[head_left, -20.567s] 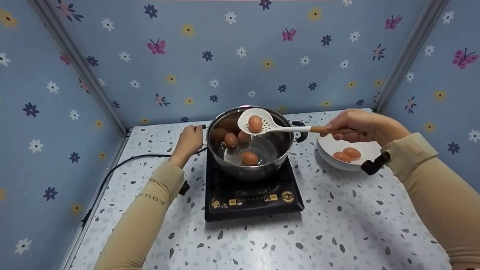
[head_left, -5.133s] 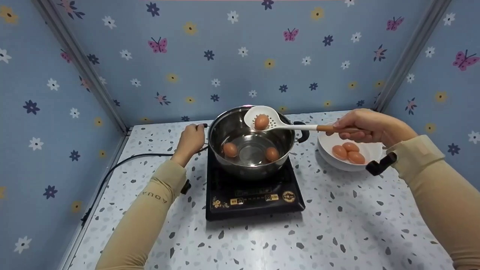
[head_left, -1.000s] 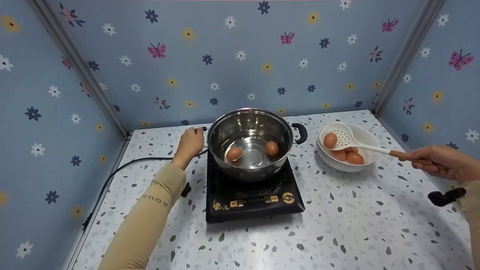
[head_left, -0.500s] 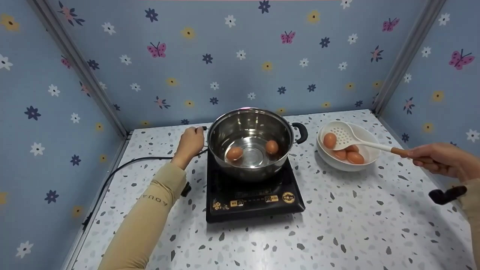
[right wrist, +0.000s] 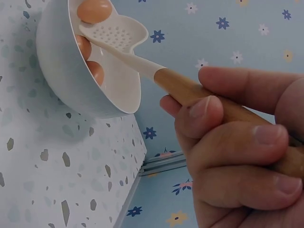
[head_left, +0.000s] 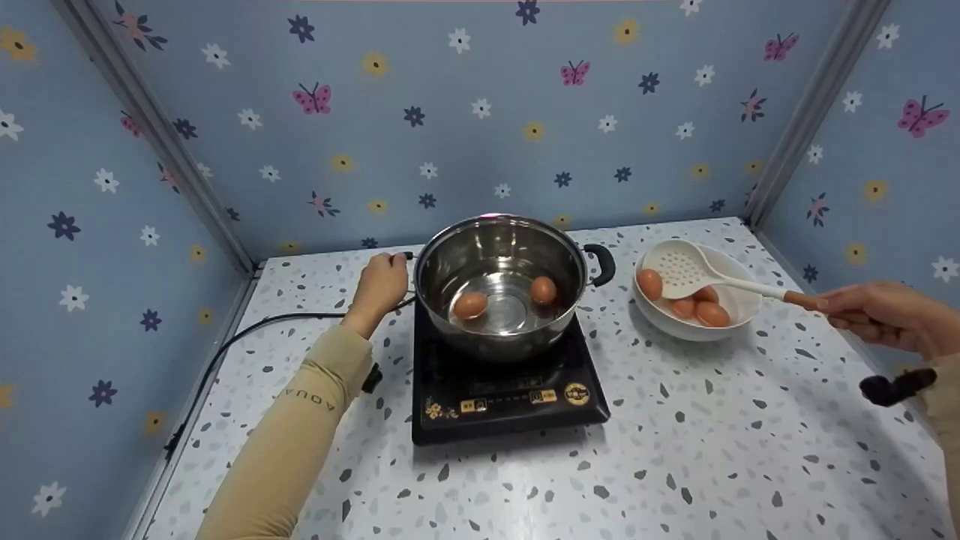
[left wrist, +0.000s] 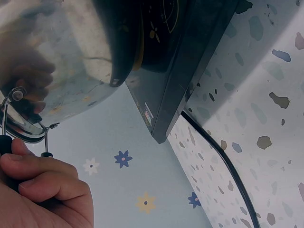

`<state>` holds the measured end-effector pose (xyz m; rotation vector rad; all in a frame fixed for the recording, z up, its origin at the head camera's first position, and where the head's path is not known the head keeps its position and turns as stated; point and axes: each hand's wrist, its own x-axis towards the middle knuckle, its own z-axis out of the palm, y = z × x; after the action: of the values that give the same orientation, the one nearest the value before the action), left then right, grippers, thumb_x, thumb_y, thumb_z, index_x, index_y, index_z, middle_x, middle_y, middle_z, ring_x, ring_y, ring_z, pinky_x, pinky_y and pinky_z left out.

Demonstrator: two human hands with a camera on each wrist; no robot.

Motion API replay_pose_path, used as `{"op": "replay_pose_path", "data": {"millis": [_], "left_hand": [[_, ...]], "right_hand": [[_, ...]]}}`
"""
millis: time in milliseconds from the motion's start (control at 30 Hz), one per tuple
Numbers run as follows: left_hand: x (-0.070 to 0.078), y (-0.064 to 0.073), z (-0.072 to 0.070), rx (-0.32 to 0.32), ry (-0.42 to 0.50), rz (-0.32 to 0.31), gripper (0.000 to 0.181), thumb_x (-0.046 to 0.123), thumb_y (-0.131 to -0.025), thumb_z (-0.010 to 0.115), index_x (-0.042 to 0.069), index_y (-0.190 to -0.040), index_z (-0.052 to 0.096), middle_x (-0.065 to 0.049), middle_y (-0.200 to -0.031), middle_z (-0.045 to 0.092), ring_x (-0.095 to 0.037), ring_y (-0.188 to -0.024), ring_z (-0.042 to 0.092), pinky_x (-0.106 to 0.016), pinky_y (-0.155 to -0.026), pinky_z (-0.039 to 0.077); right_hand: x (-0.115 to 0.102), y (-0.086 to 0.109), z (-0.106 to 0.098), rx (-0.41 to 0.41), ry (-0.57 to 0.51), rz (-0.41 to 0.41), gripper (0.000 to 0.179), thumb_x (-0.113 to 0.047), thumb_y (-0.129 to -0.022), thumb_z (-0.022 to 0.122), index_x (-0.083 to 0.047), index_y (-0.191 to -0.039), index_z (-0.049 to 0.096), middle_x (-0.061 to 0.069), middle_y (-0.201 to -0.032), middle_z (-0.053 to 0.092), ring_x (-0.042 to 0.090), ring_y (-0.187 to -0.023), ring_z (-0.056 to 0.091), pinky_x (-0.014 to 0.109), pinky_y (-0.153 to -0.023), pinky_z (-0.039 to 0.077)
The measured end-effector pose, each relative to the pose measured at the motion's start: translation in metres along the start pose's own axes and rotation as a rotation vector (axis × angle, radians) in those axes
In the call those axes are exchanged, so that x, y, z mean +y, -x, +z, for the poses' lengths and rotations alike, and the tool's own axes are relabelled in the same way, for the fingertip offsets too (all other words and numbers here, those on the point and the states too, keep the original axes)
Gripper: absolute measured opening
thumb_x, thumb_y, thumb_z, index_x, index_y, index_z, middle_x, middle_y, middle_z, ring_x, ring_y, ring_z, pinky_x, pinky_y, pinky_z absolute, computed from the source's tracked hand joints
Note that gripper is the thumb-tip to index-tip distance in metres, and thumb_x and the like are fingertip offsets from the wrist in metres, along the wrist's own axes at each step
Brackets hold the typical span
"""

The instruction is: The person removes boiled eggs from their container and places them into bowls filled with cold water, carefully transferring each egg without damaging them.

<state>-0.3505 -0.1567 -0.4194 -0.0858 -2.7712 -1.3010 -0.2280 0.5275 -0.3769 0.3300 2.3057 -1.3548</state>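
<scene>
In the head view my left hand [head_left: 381, 285] grips the left handle of a steel pot [head_left: 499, 341]; the left wrist view shows its fingers curled round the black handle [left wrist: 5, 145]. Two brown eggs, one left [head_left: 470, 305] and one right [head_left: 544, 290], lie in the pot. My right hand [head_left: 889, 311] holds a white slotted spoon [head_left: 682, 270] by its wooden handle [right wrist: 185, 90]. The spoon's tilted head is over the white bowl [head_left: 694, 332]. One egg [head_left: 649, 284] sits at the spoon's left edge, inside the bowl's rim; several eggs [head_left: 712, 314] rest below.
Under the pot is a black induction cooker [head_left: 510, 409], its cable [head_left: 277, 316] running left over the speckled table [head_left: 480, 487]. The pot's right handle [head_left: 601, 265] points toward the bowl. Patterned wall panels [head_left: 480, 135] enclose the back and sides.
Since 5 s ago the spoon has carried an egg from over the pot to the bowl. In the last second the spoon tilted and the egg slid off leftward. My left hand stays put.
</scene>
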Motion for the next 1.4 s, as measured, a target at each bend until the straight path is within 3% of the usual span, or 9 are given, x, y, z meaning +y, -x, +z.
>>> {"op": "replay_pose_path", "data": {"millis": [300,433,567,733,1000,1233,1400], "left_hand": [[0.0,0.0,0.0,0.0,-0.006,-0.007,0.037,0.025,-0.117,0.032,0.01,-0.091,0.051,-0.004,-0.08,0.042,-0.023,-0.073,0.043,-0.041,-0.075,0.038],[-0.001,0.0,-0.001,-0.018,0.002,-0.005,0.038,0.025,-0.118,0.031,0.012,-0.086,0.047,-0.002,-0.075,0.04,-0.019,-0.067,0.038,-0.04,-0.07,0.036],[-0.002,0.0,-0.001,-0.031,0.007,-0.001,0.039,0.025,-0.118,0.029,0.014,-0.082,0.041,0.0,-0.07,0.036,-0.017,-0.062,0.033,-0.038,-0.067,0.034],[-0.001,0.0,0.0,0.001,-0.009,0.004,0.038,0.024,-0.117,0.031,0.014,-0.082,0.041,-0.001,-0.073,0.038,-0.019,-0.065,0.036,-0.038,-0.068,0.034],[-0.001,-0.002,0.001,0.008,-0.019,-0.004,0.038,0.025,-0.117,0.032,0.014,-0.083,0.044,-0.002,-0.076,0.04,-0.021,-0.069,0.04,-0.039,-0.07,0.036],[-0.002,-0.002,0.001,0.007,-0.007,0.005,0.037,0.025,-0.117,0.032,0.012,-0.085,0.046,-0.003,-0.077,0.04,-0.022,-0.071,0.041,-0.04,-0.073,0.037],[-0.002,-0.001,0.0,0.007,-0.009,0.003,0.037,0.025,-0.117,0.031,0.012,-0.085,0.046,-0.003,-0.077,0.041,-0.022,-0.07,0.041,-0.04,-0.072,0.037]], "right_hand": [[-0.005,0.003,-0.004,-0.008,-0.021,-0.012,0.038,-0.023,-0.118,0.045,-0.037,-0.096,0.073,-0.01,-0.07,0.057,0.005,-0.051,0.036,0.024,-0.052,0.037],[-0.009,0.004,-0.004,-0.011,-0.018,-0.04,0.034,-0.023,-0.118,0.044,-0.035,-0.1,0.07,-0.008,-0.071,0.055,0.007,-0.051,0.032,0.026,-0.05,0.033],[-0.013,0.005,-0.005,-0.041,-0.065,-0.082,0.042,-0.021,-0.119,0.04,-0.039,-0.1,0.074,-0.008,-0.071,0.056,0.012,-0.052,0.023,0.032,-0.049,0.023],[-0.021,0.006,-0.004,-0.066,-0.106,-0.134,0.044,-0.02,-0.12,0.037,-0.034,-0.103,0.075,-0.008,-0.07,0.055,0.015,-0.053,0.018,0.039,-0.05,0.015],[-0.044,0.005,0.003,-0.179,-0.188,-0.216,0.047,-0.019,-0.12,0.035,-0.027,-0.109,0.081,-0.008,-0.07,0.06,0.021,-0.056,0.014,0.038,-0.051,0.013],[-0.065,0.007,0.012,-0.173,-0.214,-0.201,0.041,-0.019,-0.12,0.038,-0.022,-0.111,0.079,-0.006,-0.073,0.061,0.013,-0.054,0.023,0.028,-0.049,0.023],[-0.079,0.006,0.02,-0.213,-0.227,-0.273,0.039,-0.017,-0.119,0.039,-0.018,-0.114,0.077,-0.006,-0.074,0.062,0.016,-0.055,0.021,0.032,-0.05,0.018]]}}
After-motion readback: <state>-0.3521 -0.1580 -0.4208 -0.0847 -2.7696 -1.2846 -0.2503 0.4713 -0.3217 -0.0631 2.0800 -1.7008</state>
